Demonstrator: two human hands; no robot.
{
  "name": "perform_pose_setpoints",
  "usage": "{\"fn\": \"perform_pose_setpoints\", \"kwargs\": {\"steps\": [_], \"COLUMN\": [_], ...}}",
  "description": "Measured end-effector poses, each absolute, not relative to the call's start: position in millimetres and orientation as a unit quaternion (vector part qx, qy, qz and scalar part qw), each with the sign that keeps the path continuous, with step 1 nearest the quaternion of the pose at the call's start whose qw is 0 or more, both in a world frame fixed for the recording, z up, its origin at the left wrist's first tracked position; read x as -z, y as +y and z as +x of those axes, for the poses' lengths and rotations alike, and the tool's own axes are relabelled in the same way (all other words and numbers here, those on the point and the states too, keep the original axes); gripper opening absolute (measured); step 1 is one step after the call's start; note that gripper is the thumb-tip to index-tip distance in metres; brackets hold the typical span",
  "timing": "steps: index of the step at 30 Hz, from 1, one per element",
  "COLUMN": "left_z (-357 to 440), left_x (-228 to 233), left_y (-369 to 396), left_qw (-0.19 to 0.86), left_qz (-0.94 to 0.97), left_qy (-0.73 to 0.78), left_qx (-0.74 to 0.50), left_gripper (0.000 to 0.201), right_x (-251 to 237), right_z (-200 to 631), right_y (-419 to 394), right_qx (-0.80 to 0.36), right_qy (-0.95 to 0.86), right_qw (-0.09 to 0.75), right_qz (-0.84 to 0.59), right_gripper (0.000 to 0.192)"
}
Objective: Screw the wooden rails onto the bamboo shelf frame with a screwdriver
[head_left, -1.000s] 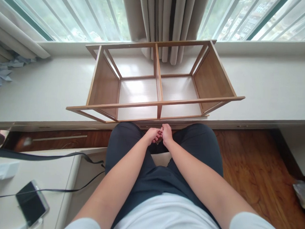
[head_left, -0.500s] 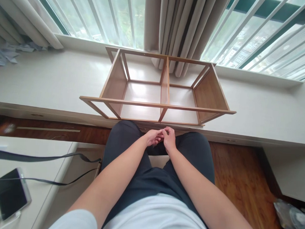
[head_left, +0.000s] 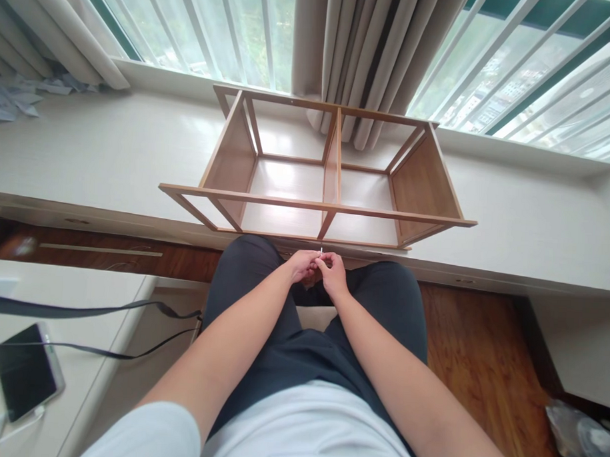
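Between my knees, my left hand [head_left: 302,265] and my right hand [head_left: 334,275] meet fingertip to fingertip. A small screw-like piece [head_left: 321,252], thin and silvery, pokes up from the pinched fingers of both hands. Its lower part is hidden by the fingertips, so its exact kind cannot be made out. Just beyond my hands, a wooden shelf frame [head_left: 330,208] lies on its side on the white ledge. It has solid end panels, a middle divider and open faces. Neither hand touches the frame.
The white window ledge [head_left: 112,148] runs across in front of my knees, with curtains [head_left: 363,64] behind it. Crumpled papers [head_left: 14,102] lie at its far left. To my left, a phone [head_left: 28,371] with a cable rests on a white desk. A plastic bag [head_left: 580,435] is at lower right.
The small screw-like piece now shows above my fingertips. My hands have come slightly up and left, with the fingers turned around it. The view has shifted a little.
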State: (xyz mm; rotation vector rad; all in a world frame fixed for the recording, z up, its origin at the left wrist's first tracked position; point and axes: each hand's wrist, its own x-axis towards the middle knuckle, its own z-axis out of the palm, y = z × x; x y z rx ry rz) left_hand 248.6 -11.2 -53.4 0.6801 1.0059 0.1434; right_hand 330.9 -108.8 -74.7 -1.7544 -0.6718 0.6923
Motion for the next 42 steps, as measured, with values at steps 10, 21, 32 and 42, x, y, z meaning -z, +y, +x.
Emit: {"fn": "perform_pose_setpoints", "kwargs": {"steps": [10, 21, 32, 42], "left_z": [254, 255, 256, 260], "left_x": [70, 69, 75, 70], "left_y": [-7, -8, -7, -8], "left_qw": [0.779, 0.755, 0.757, 0.736], "left_qz": [0.378, 0.413, 0.423, 0.449], "left_qy": [0.496, 0.504, 0.492, 0.497], "left_qx": [-0.072, -0.074, -0.082, -0.096], "left_gripper": [0.012, 0.014, 0.015, 0.015], "right_x": [79, 75, 81, 83], "right_z": [335, 335, 337, 337], "right_y": [-106, -104, -105, -107], "right_qx": [-0.316, -0.315, -0.309, -0.322], "right_qy": [-0.256, -0.263, -0.271, -0.255], "right_qw": [0.499, 0.474, 0.465, 0.463], "right_qz": [-0.765, -0.779, -0.784, -0.785], "right_gripper": [0.024, 0.024, 0.026, 0.028]}}
